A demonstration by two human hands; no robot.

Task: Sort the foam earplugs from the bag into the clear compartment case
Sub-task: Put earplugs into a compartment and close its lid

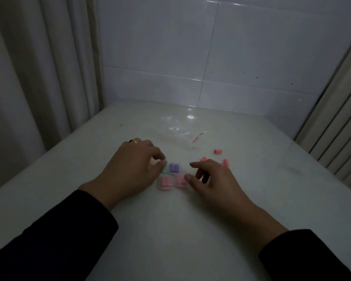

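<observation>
Pink loose earplugs (pixel 218 151) lie just beyond R hand (pixel 211 179), fingers loosely curled, empty; L hand (pixel 130 165) pinches case (pixel 171 177) corner.

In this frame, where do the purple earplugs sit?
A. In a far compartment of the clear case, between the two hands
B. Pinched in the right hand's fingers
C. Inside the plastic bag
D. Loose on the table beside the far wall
A: the purple earplugs lie in a far compartment of the clear case, with the left hand on one side and the right hand on the other.
</observation>
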